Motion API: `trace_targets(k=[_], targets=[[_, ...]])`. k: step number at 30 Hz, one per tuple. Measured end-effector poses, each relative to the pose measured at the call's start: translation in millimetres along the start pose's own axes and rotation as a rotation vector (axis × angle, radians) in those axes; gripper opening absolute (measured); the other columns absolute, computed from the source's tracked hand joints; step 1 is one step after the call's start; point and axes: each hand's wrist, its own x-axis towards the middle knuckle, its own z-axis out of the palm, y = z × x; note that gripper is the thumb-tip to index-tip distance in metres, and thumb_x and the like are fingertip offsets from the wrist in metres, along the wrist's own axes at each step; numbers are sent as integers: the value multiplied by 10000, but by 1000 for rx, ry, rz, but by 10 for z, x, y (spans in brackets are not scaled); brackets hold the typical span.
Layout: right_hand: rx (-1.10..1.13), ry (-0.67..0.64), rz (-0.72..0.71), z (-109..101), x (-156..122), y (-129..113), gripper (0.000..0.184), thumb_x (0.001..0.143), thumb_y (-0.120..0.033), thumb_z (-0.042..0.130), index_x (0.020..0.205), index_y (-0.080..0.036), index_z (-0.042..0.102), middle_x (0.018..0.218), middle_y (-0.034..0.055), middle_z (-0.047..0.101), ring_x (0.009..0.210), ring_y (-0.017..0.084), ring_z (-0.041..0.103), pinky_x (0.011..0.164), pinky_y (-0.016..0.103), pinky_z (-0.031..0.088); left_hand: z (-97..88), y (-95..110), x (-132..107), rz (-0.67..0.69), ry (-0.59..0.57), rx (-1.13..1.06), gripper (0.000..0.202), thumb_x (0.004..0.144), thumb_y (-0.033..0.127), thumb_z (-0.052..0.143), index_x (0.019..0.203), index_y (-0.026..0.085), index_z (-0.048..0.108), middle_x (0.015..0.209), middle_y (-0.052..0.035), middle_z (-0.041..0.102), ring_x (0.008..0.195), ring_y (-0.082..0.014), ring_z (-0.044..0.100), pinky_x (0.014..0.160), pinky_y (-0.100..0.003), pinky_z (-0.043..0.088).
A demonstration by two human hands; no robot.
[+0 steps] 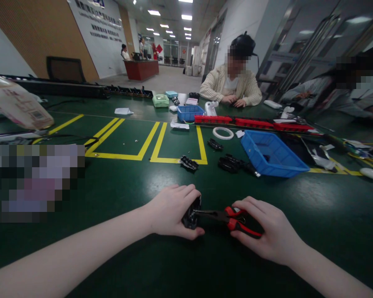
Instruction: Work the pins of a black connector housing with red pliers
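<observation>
My left hand [177, 211] is wrapped round a small black plastic part [191, 217], held just above the green table. In my right hand [264, 231] is a pair of needle-nose pliers [233, 219] with red and black handles. The long jaws point left, and their tips reach the black part; whether they pinch a piece of it is too small to tell. Beyond my hands lie similar black parts: one [189, 163] by the yellow tape, another [215, 144] farther back, and a cluster [229, 164] to the right.
A blue bin [273, 155] stands at the right, with a white tape roll [223, 133] beside it. Red strips [255, 123] and a smaller blue bin [190, 114] lie farther back. Yellow tape [121, 156] marks the table. A co-worker [231, 82] sits across; another person is at the far right.
</observation>
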Motion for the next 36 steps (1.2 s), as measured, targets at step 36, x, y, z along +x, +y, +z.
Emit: trace_targets(k=[36], targets=[[-154, 98, -98, -28, -23, 71, 441, 776, -430, 606, 1127, -176, 528, 968, 105, 646, 791, 198, 617, 656, 331, 484, -5, -12, 33, -12, -7, -17, 609, 688, 567, 652, 1117, 160, 501, 998, -42, 573, 817, -206, 574, 697, -351, 489]])
